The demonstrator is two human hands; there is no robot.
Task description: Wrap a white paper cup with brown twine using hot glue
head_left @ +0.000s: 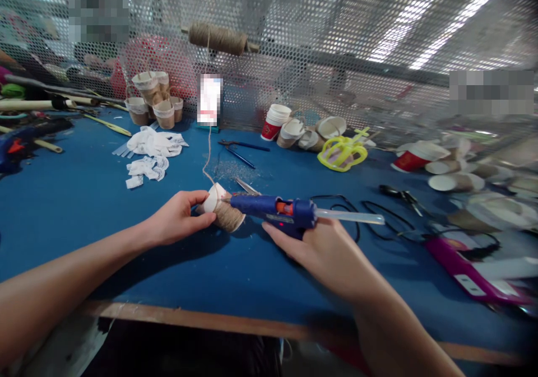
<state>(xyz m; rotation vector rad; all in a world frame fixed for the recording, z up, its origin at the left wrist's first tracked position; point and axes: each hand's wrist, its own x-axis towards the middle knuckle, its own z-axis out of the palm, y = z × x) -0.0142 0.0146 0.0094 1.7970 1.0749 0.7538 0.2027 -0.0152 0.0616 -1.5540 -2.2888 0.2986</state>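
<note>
My left hand (182,214) is closed around the rim of a paper cup (229,218), which lies tilted on its side above the table. Brown twine is wound over part of the cup, and its white end is bare. From the cup a strand of twine (209,152) runs up to a twine spool (218,37) on a stick at the mesh. My right hand (313,248) grips a blue glue gun (273,209) with a clear glue stick in its back. The gun's nozzle meets the cup where wound twine borders white paper.
Scissors (247,186) and blue pliers (241,150) lie behind the cup. White lace pieces (153,144) and twine-covered cups (163,113) stand left. A yellow crown-shaped item (342,154), red cups (275,122), black cable (348,203) and a magenta device (471,270) are right.
</note>
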